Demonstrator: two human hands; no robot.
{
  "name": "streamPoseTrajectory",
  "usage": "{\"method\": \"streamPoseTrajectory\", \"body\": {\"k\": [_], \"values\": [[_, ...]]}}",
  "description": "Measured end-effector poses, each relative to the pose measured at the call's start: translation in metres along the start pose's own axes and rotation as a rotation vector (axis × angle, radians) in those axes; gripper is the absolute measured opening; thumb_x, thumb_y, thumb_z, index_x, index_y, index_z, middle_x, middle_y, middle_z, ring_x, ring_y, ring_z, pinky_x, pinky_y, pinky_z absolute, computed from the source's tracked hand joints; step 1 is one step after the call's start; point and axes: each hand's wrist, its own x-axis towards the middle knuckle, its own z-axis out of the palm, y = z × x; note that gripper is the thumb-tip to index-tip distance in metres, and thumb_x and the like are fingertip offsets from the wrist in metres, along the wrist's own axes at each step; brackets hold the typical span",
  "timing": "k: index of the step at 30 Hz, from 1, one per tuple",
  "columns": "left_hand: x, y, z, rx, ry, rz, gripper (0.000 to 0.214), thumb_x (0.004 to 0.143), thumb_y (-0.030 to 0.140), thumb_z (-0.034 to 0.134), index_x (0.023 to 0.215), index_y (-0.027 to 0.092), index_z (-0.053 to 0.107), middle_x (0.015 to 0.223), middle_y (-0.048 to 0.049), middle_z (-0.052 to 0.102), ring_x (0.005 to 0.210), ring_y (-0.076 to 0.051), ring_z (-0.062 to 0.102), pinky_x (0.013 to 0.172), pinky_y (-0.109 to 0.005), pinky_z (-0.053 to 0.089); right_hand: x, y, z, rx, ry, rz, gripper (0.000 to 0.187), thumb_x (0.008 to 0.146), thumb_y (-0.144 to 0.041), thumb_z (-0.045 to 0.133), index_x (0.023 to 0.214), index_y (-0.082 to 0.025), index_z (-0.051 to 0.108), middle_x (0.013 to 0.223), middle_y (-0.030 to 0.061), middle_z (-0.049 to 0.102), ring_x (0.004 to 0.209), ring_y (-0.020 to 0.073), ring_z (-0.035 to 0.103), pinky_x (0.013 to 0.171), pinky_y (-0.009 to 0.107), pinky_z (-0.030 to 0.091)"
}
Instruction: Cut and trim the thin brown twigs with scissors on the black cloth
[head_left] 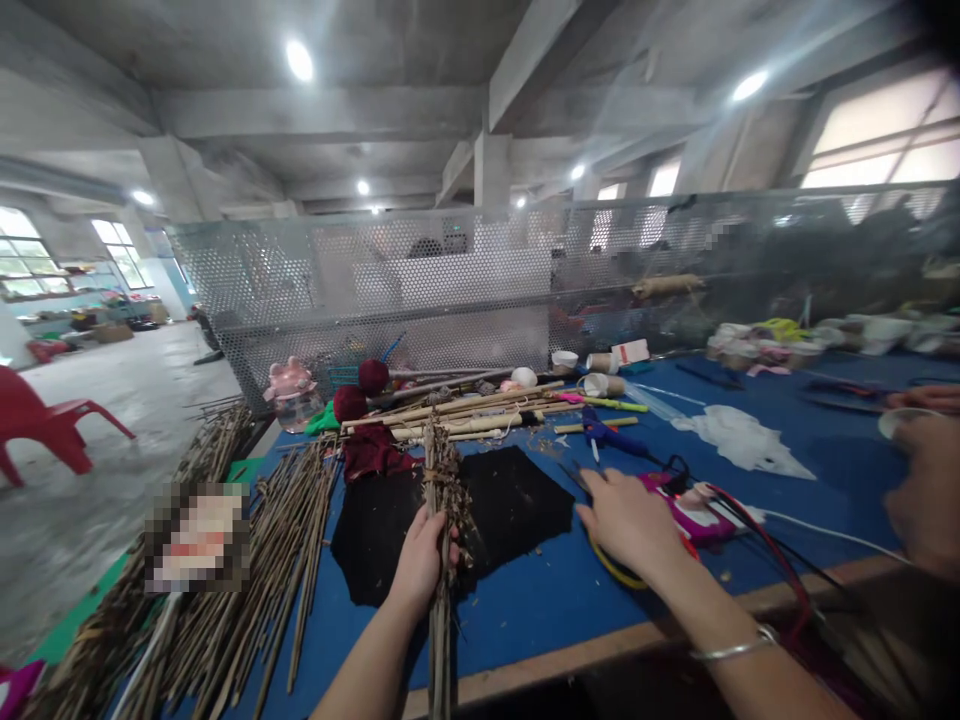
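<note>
My left hand (424, 555) is closed around an upright bundle of thin dry sticks (441, 640), with crumpled dry leaves at its top. The bundle stands over a black cloth (517, 505) on the blue tabletop. Low over the table to the right is my right hand (634, 520), fingers curled over scissors (616, 572). Dark blades point out past the fingertips, and a yellow handle loop shows beneath the palm; the fingers hide the middle. A blue glue gun (619, 437) lies just beyond this hand.
Loose sticks (289, 560) are heaped at the left. Dark red yarn balls (360, 390), poles and paper cups (602, 385) lie along the perforated metal screen (457, 290). A pink power strip (705, 515) with cables sits at right, near another person's hand (926, 470) and white plastic (742, 440).
</note>
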Motion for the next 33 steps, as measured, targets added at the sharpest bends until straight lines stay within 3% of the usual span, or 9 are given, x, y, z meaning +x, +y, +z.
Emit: {"method": "streamPoseTrajectory", "body": {"k": [3, 5, 8, 11, 15, 20, 26, 29, 33], "values": [[-0.001, 0.002, 0.001, 0.012, -0.019, -0.015, 0.032, 0.071, 0.048, 0.051, 0.08, 0.019, 0.043, 0.047, 0.0082, 0.043, 0.032, -0.006, 0.035, 0.035, -0.019, 0.029, 0.007, -0.055, -0.012, 0.346, -0.019, -0.318, 0.027, 0.083, -0.031, 0.048, 0.106, -0.02, 0.061, 0.097, 0.0093, 0.06, 0.088, 0.0206, 0.056, 0.073, 0.029, 0.04], [-0.001, 0.001, 0.002, -0.01, -0.025, -0.004, 0.031, 0.071, 0.046, 0.052, 0.083, 0.019, 0.044, 0.05, 0.0079, 0.045, 0.033, -0.005, 0.036, 0.036, -0.018, 0.029, 0.015, -0.09, -0.009, 0.505, -0.058, -0.447, 0.024, 0.083, -0.031, 0.05, 0.102, -0.021, 0.062, 0.089, 0.0054, 0.06, 0.079, 0.0163, 0.055, 0.071, 0.026, 0.039], [0.001, -0.001, 0.001, -0.035, -0.027, 0.02, 0.027, 0.07, 0.041, 0.052, 0.085, 0.019, 0.044, 0.056, 0.0069, 0.047, 0.036, -0.005, 0.037, 0.037, -0.018, 0.029, 0.028, -0.128, 0.004, 0.555, 0.025, -0.481, 0.028, 0.081, -0.033, 0.055, 0.105, -0.02, 0.06, 0.091, 0.0056, 0.059, 0.083, 0.0167, 0.053, 0.073, 0.026, 0.038], [0.003, -0.003, 0.001, -0.019, -0.02, 0.022, 0.028, 0.069, 0.028, 0.05, 0.095, 0.019, 0.045, 0.052, 0.0077, 0.043, 0.038, -0.006, 0.037, 0.038, -0.018, 0.028, 0.036, -0.144, 0.015, 0.526, 0.035, -0.501, 0.022, 0.08, -0.036, 0.057, 0.094, -0.019, 0.062, 0.088, 0.0047, 0.059, 0.082, 0.0168, 0.053, 0.071, 0.026, 0.037], [0.002, -0.001, 0.002, -0.039, -0.003, 0.039, 0.049, 0.063, 0.016, 0.048, 0.112, 0.019, 0.043, 0.055, 0.0076, 0.043, 0.042, -0.007, 0.036, 0.042, -0.018, 0.029, 0.041, -0.15, 0.014, 0.477, 0.031, -0.564, 0.013, 0.083, -0.031, 0.054, 0.082, -0.02, 0.061, 0.085, 0.0034, 0.061, 0.082, 0.0161, 0.053, 0.071, 0.026, 0.035], [0.002, -0.002, 0.002, 0.002, -0.019, 0.091, 0.052, 0.06, 0.011, 0.046, 0.112, 0.016, 0.045, 0.059, 0.0061, 0.046, 0.044, -0.006, 0.037, 0.044, -0.019, 0.03, 0.042, -0.162, 0.003, 0.414, 0.035, -0.664, 0.014, 0.084, -0.026, 0.051, 0.077, -0.018, 0.061, 0.082, 0.0054, 0.063, 0.08, 0.017, 0.055, 0.071, 0.027, 0.033], [0.003, -0.002, 0.001, -0.016, -0.023, 0.047, 0.053, 0.058, 0.012, 0.048, 0.111, 0.017, 0.045, 0.06, 0.0055, 0.051, 0.041, -0.005, 0.038, 0.041, -0.018, 0.03, 0.05, -0.17, -0.024, 0.658, 0.11, -0.611, 0.015, 0.082, -0.025, 0.048, 0.075, -0.018, 0.06, 0.067, -0.0007, 0.059, 0.062, 0.011, 0.049, 0.059, 0.022, 0.03], [0.002, 0.003, 0.0, -0.068, -0.008, -0.018, 0.043, 0.056, 0.012, 0.048, 0.098, 0.014, 0.05, 0.055, 0.0047, 0.051, 0.038, -0.006, 0.039, 0.038, -0.018, 0.03, 0.046, -0.148, -0.046, 0.657, 0.099, -0.552, 0.017, 0.079, -0.026, 0.049, 0.069, -0.018, 0.059, 0.059, -0.0017, 0.055, 0.056, 0.0102, 0.044, 0.055, 0.022, 0.028], [0.0, 0.01, -0.002, -0.088, -0.039, -0.076, 0.023, 0.058, 0.012, 0.05, 0.08, 0.011, 0.055, 0.049, 0.0019, 0.051, 0.037, -0.006, 0.042, 0.037, -0.017, 0.032, 0.015, -0.087, -0.075, 0.463, -0.091, -0.53, 0.017, 0.075, -0.026, 0.051, 0.061, -0.019, 0.056, 0.058, -0.0008, 0.056, 0.052, 0.0107, 0.043, 0.052, 0.023, 0.025]]}}
